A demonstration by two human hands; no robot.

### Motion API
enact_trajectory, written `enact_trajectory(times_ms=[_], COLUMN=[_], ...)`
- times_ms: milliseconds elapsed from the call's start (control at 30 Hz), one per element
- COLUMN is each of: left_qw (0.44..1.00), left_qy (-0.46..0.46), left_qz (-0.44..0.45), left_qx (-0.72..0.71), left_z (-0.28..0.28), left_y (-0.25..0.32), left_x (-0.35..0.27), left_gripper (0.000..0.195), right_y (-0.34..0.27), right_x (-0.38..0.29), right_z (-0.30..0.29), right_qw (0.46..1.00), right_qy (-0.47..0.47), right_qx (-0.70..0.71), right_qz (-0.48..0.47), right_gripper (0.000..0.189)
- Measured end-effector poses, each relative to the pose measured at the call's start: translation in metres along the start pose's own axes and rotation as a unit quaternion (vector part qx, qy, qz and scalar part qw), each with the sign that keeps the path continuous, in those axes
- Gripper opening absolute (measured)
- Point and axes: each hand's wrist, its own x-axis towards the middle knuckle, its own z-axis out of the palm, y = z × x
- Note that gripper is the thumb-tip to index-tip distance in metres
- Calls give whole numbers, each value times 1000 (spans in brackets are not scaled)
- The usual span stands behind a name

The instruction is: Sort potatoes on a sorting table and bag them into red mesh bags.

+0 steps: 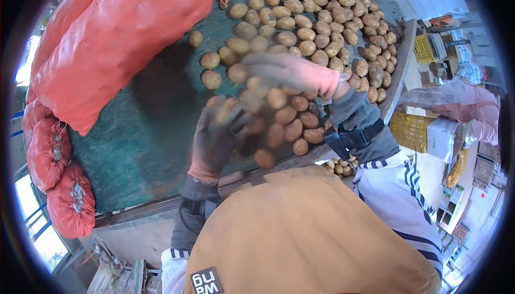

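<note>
Many loose potatoes (293,130) lie on a table with a green covering (116,161), spread from its far side to the near edge. My left hand (217,133), in a grey and pink work glove, is low at the near left of the potatoes. Its fingers are curled and blurred by motion, with a potato at them; whether it is gripped is unclear. My right hand (287,71), gloved alike, reaches leftward over the potatoes, palm down and blurred. What lies under its fingers is hidden.
Large full red mesh sacks (120,32) lie across the table's left side, with smaller tied red sacks (76,201) at its left edge. A raised rim (402,65) bounds the right. Beyond are yellow crates (409,131), a white box (441,139) and more potatoes (340,167) below the edge.
</note>
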Motion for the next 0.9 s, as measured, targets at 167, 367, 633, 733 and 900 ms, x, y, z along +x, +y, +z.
enact_trajectory(times_ms=[167,367,633,733,900], left_qw=[999,997,747,967,670], left_qy=[-4,62,134,43,36], left_qz=[7,12,179,44,217], left_qx=[52,54,626,249,709], left_z=[-36,-38,-103,-89,-75], left_y=[13,4,0,-3,-20], left_x=[-8,-14,-37,-48,-65], left_gripper=[41,36,30,27,32], right_y=[40,37,35,45,36], right_x=[-95,-146,-200,-211,-203], right_z=[-32,39,43,57,85], right_qw=[956,968,952,947,941], right_qy=[19,166,179,218,205], right_qx=[-250,-165,-159,-201,-220], right_qz=[156,91,193,127,156], right_gripper=[35,36,29,28,25])
